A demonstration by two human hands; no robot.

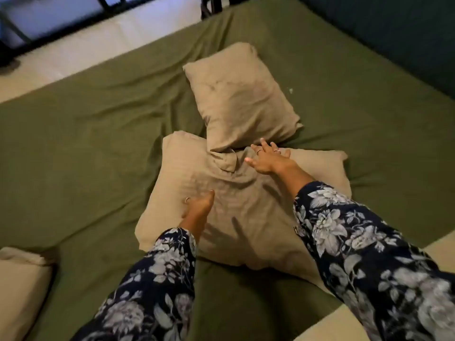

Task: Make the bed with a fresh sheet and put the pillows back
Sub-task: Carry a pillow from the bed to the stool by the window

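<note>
An olive-green sheet (98, 134) covers the bed, wrinkled across its middle. Two tan pillows lie on it. The near pillow (234, 217) is flat in front of me, and the far pillow (241, 94) overlaps its top edge. My left hand (198, 205) presses into the near pillow's left part, its fingers sunk in the fabric and mostly hidden. My right hand (267, 157) reaches forward with spread fingers, touching the near pillow's top edge right below the far pillow's lower corner. Both arms wear dark floral sleeves.
A third tan pillow (19, 289) lies at the lower left edge of the bed. A dark green headboard or wall (394, 33) runs along the upper right. Pale floor (81, 45) and dark metal bars (73, 16) show at the upper left.
</note>
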